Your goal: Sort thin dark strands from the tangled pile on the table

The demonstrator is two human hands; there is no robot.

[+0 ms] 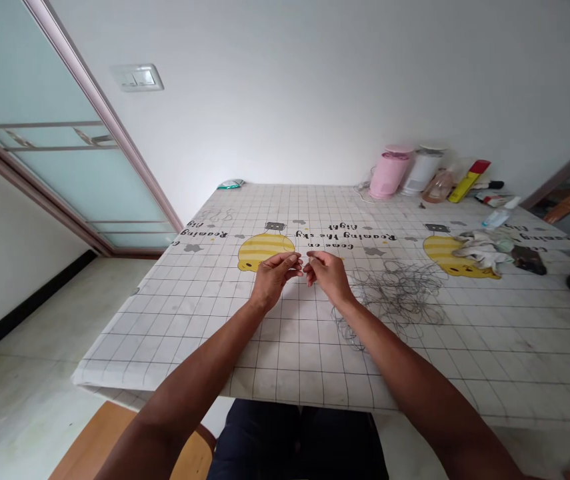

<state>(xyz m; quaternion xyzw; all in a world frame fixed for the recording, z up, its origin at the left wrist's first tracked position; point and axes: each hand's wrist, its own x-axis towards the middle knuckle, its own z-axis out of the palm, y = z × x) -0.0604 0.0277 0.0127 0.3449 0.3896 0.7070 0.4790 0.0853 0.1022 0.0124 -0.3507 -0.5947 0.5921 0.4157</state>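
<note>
My left hand (275, 275) and my right hand (329, 272) are held close together above the tabletop, fingertips almost meeting. Thumb and fingers of each are closed in a pinch. A thin wire loop (289, 243) shows faintly at the left fingertips; the stretch between the hands is too fine to follow clearly. Beside my right forearm lies a loose tangle of thin grey wires (399, 293), partly covered by that arm. A few separate wire loops (217, 215) rest at the table's far left.
A checked tablecloth (179, 347) with yellow prints covers the table. Against the wall stand a pink cylinder (389, 175), a white one (421, 172) and a yellow-red box (469, 181). Crumpled cloths (485, 250) and a clear bottle (501, 213) are to the right. A green packet (231, 184) lies at the back.
</note>
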